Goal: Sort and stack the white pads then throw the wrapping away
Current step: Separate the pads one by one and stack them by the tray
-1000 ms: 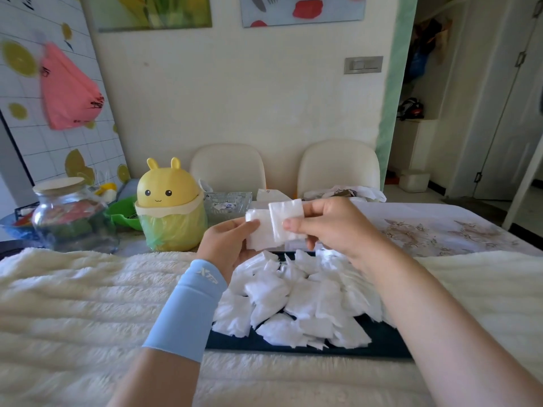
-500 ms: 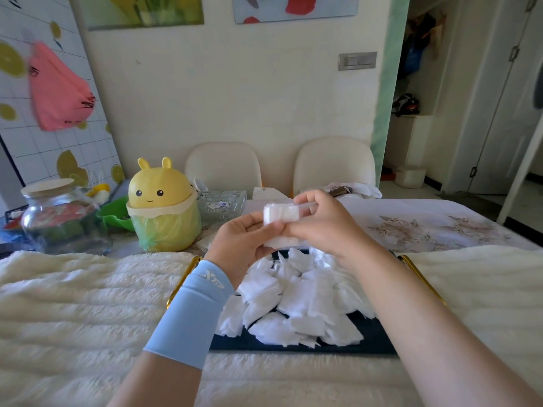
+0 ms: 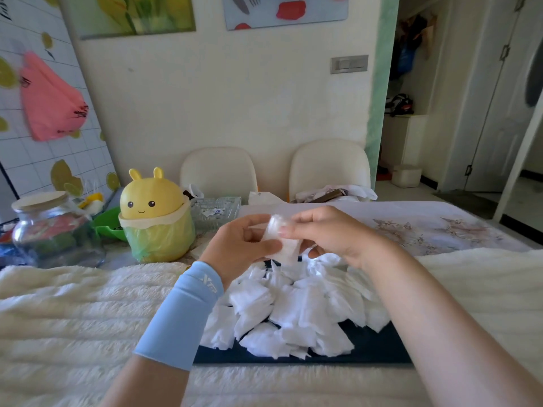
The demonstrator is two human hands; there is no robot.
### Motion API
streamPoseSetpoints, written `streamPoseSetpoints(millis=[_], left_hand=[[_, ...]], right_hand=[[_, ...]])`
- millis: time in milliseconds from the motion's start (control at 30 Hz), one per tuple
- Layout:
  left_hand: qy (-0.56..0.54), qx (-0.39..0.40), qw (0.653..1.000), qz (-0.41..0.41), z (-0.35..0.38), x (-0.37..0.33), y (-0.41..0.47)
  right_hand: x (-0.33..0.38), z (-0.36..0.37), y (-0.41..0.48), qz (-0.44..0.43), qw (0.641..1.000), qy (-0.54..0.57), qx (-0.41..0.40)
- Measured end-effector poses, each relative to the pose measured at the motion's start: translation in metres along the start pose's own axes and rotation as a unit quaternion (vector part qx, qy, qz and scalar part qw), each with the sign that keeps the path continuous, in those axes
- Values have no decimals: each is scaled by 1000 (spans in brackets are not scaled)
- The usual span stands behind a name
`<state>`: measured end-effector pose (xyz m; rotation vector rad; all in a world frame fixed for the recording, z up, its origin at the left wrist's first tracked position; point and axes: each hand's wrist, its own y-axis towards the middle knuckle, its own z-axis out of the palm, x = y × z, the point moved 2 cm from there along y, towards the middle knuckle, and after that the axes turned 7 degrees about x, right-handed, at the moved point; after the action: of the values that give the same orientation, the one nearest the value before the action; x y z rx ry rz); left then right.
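Observation:
A loose heap of white pads (image 3: 289,311) lies on a dark tray (image 3: 370,348) in front of me. Above its far edge, both hands hold a small bunch of white pads (image 3: 282,240) together. My left hand (image 3: 241,245), with a light blue sleeve on the forearm, grips the bunch from the left, thumb across its front. My right hand (image 3: 326,233) pinches its top from the right with the fingertips. The bunch is blurred, so I cannot tell how many pads it has.
The tray rests on a cream fluffy cover (image 3: 73,306). A yellow rabbit-shaped bin with a green liner (image 3: 154,218) stands at the left, beside a glass jar (image 3: 50,230) and a glass dish (image 3: 216,211). Two white chairs (image 3: 219,171) stand behind the table.
The two pads held apart a second ago have been brought together into one bunch between both hands. The hands have closed toward each other and stay above the heap.

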<state>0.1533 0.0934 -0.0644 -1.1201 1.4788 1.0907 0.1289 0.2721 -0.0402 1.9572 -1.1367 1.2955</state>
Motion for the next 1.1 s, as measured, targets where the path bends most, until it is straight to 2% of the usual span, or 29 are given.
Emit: streamPoseSetpoints(millis=[133, 233, 333, 400, 500, 567, 667, 767, 967, 1100], left_hand=[[75, 23, 997, -27, -3, -18, 36], [179, -17, 983, -31, -9, -18, 78], [333, -38, 940, -59, -15, -10, 117], [397, 3, 915, -73, -10, -2, 135], [518, 69, 848, -84, -1, 14, 155], [554, 99, 821, -98, -1, 23, 164], [549, 120, 821, -100, -6, 35, 170], [509, 97, 852, -77, -13, 43, 170], [499, 82, 862, -45, -15, 48, 165], [491, 86, 865, -56, -14, 46, 159]], right_hand=[[7, -29, 20, 30, 998, -58, 15], [5, -61, 50, 62, 990, -103, -78], [-7, -82, 82, 120, 971, -172, -115], [-16, -85, 100, 170, 952, -235, -95], [-24, -80, 118, 227, 909, -344, -60], [-28, -75, 128, 245, 887, -387, -59], [-39, -66, 140, 272, 871, -408, -46], [-49, -57, 149, 272, 879, -390, -48], [-60, -36, 163, 286, 938, -192, -32], [-60, -46, 155, 295, 946, -124, -50]])
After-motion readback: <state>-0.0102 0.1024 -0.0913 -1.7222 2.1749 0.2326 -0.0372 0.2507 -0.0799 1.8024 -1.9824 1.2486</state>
